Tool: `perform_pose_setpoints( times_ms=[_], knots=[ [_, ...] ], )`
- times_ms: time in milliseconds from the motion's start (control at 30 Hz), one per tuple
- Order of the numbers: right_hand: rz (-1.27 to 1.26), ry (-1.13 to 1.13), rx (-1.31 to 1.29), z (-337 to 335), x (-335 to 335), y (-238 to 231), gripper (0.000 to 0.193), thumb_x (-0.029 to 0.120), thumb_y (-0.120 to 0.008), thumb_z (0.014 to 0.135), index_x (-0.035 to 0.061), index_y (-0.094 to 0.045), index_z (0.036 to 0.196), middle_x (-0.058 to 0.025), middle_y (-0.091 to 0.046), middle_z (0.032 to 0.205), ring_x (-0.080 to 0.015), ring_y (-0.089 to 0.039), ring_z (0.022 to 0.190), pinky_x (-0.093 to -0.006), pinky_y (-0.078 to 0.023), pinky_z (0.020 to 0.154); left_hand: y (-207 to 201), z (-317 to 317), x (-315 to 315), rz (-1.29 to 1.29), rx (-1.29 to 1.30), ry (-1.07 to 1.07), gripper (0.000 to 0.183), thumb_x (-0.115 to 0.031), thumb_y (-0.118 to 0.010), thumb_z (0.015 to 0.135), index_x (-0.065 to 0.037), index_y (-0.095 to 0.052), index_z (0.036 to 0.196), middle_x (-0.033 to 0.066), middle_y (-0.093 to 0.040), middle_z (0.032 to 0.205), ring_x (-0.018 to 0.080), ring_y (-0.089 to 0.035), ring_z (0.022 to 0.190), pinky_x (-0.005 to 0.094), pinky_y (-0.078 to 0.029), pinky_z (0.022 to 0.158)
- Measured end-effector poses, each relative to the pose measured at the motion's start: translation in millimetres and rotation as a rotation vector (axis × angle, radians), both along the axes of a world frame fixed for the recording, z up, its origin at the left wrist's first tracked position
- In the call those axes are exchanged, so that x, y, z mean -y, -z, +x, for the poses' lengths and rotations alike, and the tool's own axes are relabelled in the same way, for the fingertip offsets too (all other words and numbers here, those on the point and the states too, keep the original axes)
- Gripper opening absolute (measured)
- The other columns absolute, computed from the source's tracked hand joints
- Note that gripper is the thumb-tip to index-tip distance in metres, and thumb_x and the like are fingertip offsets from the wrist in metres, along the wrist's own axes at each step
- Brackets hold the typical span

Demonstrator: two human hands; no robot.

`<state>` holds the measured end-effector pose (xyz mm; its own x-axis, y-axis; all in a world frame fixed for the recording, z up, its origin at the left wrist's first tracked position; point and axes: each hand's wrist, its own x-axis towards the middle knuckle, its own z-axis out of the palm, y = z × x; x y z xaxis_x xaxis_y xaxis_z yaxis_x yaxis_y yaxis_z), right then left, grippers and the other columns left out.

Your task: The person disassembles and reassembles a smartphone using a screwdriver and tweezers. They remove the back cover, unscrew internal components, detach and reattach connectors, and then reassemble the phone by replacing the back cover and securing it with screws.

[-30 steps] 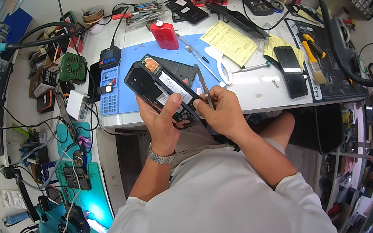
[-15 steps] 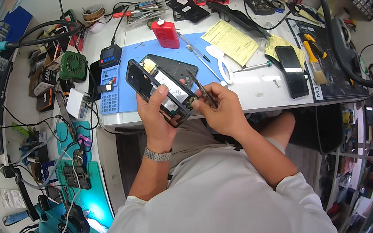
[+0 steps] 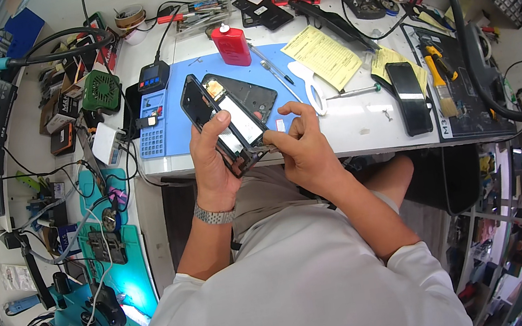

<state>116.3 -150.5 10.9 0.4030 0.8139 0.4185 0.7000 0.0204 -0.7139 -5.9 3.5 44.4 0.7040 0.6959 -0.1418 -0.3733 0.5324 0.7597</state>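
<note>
My left hand (image 3: 213, 163) is closed around an opened phone (image 3: 246, 124), its thumb over the near edge. The phone is tilted, and its dark front panel (image 3: 201, 105) stands apart from the body along one side, with a white battery showing inside. At the phone's lower end my right hand (image 3: 306, 153) pinches with thumb and index finger, while the other fingers curl above. What lies in that pinch is too small to make out. Behind the phone, a dark phone back cover (image 3: 253, 97) rests on a blue mat (image 3: 194, 69).
A red bottle (image 3: 232, 45) stands at the mat's far edge. White-handled tool (image 3: 309, 86), thin screwdriver (image 3: 358, 91), yellow paper slips (image 3: 323, 57) and another phone (image 3: 408, 99) lie to the right. A blue parts tray (image 3: 152, 138) sits left; a teal microscope (image 3: 79, 315) occupies the lower left.
The dark slim tool that stuck up from my right hand no longer shows there. My right fingers have shifted to the phone's lower end, and the phone is turned slightly more upright.
</note>
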Motion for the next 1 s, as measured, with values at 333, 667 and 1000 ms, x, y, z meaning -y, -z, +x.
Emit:
perform_pose_setpoints(
  times_ms=[333,667,1000],
  knots=[
    [0.099,0.058,-0.536,-12,8,-25,0.022,0.000,-0.080,0.097,0.0038,-0.075,0.118,-0.0075,-0.070,0.099,-0.0126,-0.063,0.085,-0.0318,-0.052,0.073,4,4,9,0.121,-0.042,-0.111,0.050,-0.017,-0.079,0.097,-0.002,-0.056,0.138,0.0173,-0.075,0.116,0.0300,-0.082,0.101,0.0419,-0.073,0.083],
    [-0.080,0.266,-0.672,-20,3,-29,0.019,0.017,-0.083,0.101,-0.0012,-0.077,0.100,-0.0116,-0.074,0.084,-0.0140,-0.063,0.070,-0.0328,-0.048,0.062,13,10,21,0.306,-0.022,-0.165,0.039,-0.020,-0.070,0.111,-0.001,-0.055,0.141,0.0169,-0.076,0.119,0.0302,-0.082,0.101,0.0447,-0.070,0.088],
    [0.092,0.333,-0.383,-15,-2,-14,0.012,0.012,-0.084,0.099,-0.0001,-0.082,0.099,-0.0028,-0.065,0.083,-0.0101,-0.055,0.074,-0.0288,-0.044,0.066,16,6,21,0.023,0.085,-0.229,0.060,-0.045,-0.031,0.124,0.003,-0.056,0.148,0.0209,-0.074,0.134,0.0369,-0.079,0.109,0.0531,-0.064,0.103]
  ],
)
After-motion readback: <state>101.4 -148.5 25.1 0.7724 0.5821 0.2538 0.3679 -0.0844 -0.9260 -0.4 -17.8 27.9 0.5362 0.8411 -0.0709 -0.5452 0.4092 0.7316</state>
